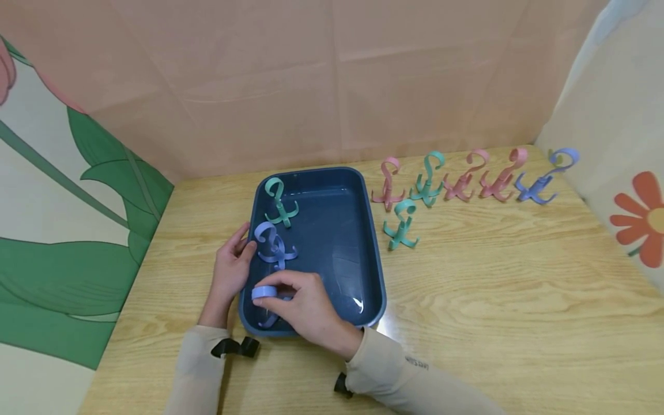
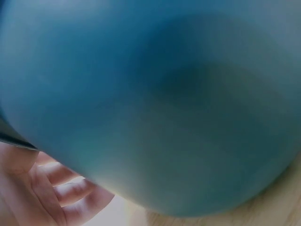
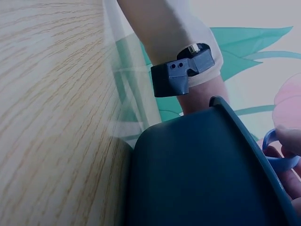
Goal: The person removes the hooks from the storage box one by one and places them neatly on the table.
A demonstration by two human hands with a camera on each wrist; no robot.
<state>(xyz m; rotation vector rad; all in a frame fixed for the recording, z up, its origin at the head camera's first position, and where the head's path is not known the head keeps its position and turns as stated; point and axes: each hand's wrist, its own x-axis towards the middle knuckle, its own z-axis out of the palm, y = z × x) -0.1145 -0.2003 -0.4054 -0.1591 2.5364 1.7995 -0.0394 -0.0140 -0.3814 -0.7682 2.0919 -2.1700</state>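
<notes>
Right hand (image 1: 308, 308) is pinching a hook (image 1: 263, 292), loose left hand (image 1: 230, 272) touching the tray (image 1: 332, 230); a close neighbour (image 1: 279, 252) ahead may be inviting snags.

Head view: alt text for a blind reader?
A right hand pinches a purple hook in the near left corner of a dark blue tray; the left hand touches its left side. A green hook and another purple hook are also inside; six more hooks stand on the table to the right.
</notes>
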